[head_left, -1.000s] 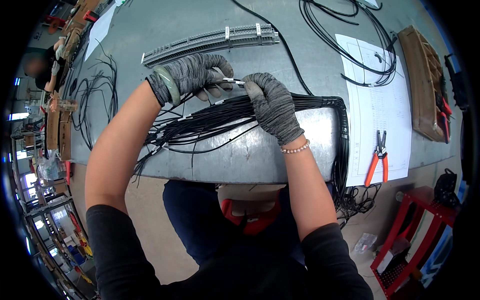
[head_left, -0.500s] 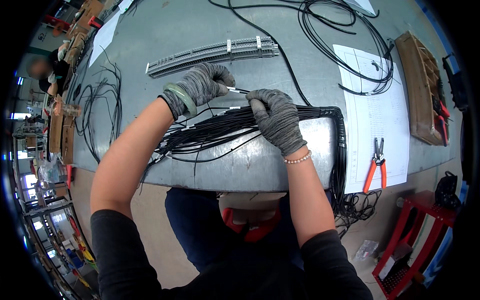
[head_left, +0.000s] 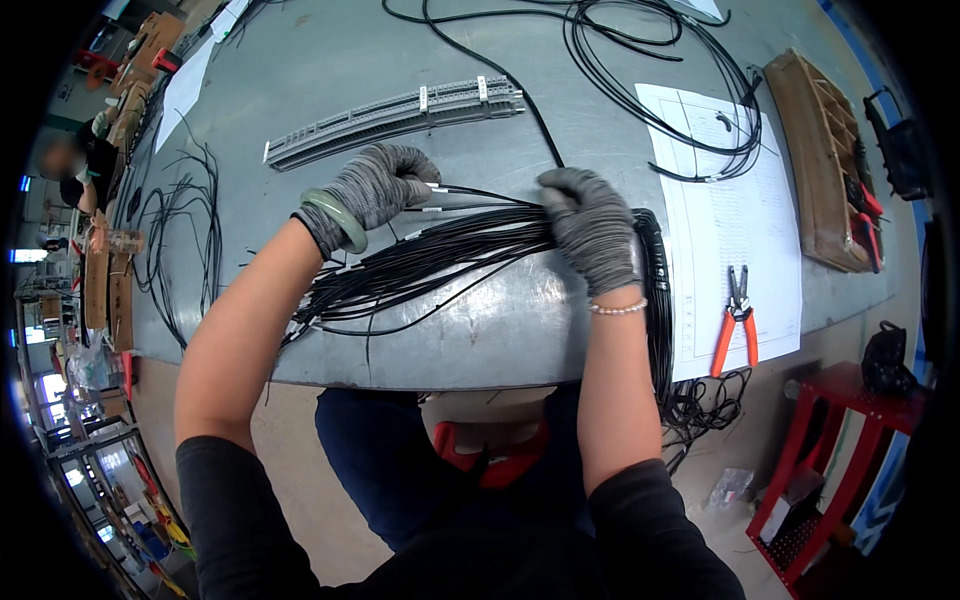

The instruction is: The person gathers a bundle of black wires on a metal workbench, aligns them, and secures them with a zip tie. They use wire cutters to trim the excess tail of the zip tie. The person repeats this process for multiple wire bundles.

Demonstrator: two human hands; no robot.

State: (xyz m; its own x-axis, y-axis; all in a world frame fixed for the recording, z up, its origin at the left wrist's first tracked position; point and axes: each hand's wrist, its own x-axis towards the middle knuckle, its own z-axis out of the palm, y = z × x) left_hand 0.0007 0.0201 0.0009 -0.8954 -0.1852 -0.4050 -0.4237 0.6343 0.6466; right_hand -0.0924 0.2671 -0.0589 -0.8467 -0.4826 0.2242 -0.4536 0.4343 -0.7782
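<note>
My left hand [head_left: 375, 188], in a grey knit glove, pinches the white-sleeved end of a thin black wire [head_left: 485, 192] above the table. That wire runs right, toward my right hand [head_left: 592, 228], also gloved, whose fingers curl over the wires; its grip is partly hidden. Below and between the hands lies a thick bundle of black wires [head_left: 430, 252], several with white marker sleeves. It bends toward the table's front edge at a taped corner [head_left: 652, 245]. A grey terminal-block strip [head_left: 390, 118] rests beyond my left hand.
Orange-handled wire strippers [head_left: 737, 318] lie on a printed sheet [head_left: 700, 290] at right. Coiled black cable [head_left: 690, 177] overlaps the sheet's far end. Farther right are a wooden compartment box [head_left: 800, 150] and a red cart [head_left: 850, 400]. Loose wires [head_left: 213, 220] lie left; a person [head_left: 95, 170] is beyond.
My right hand has moved right along the wires, away from my left hand, so a longer stretch of wire shows between them. The whole view has shifted slightly.
</note>
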